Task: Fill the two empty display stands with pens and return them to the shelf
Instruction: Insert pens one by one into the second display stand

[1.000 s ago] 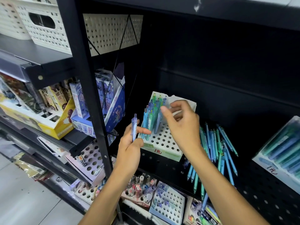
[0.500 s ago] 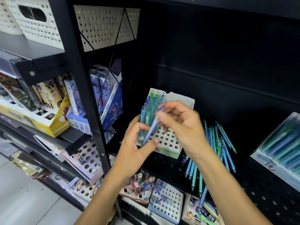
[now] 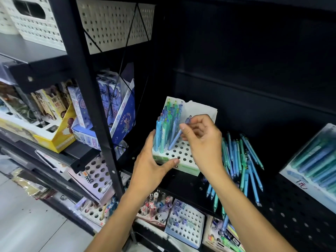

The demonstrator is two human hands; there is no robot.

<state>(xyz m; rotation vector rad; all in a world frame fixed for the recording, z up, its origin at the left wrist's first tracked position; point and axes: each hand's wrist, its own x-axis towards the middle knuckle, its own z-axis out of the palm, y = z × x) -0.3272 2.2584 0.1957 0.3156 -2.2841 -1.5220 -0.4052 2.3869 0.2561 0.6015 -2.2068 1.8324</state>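
Observation:
A white display stand (image 3: 181,153) with rows of round holes sits tilted on the black shelf (image 3: 185,184). Several blue and green pens (image 3: 164,122) stand in its left and rear holes. My left hand (image 3: 151,166) grips the stand's front left corner, thumb on its front edge. My right hand (image 3: 201,140) pinches a blue pen (image 3: 175,139) by its upper end; the pen leans, with its tip in a hole near the stand's middle. A loose heap of blue and green pens (image 3: 240,160) lies on the shelf to the right of the stand.
A tray of teal and blue pens (image 3: 316,166) stands at the far right. A black upright post (image 3: 91,91) divides the shelving on the left, with boxed goods (image 3: 109,110) behind it. More holed stands (image 3: 185,222) sit on the lower shelf.
The blue pen passed from my left hand to my right, which brought it tip-down into the stand. My left hand moved down onto the stand's front corner.

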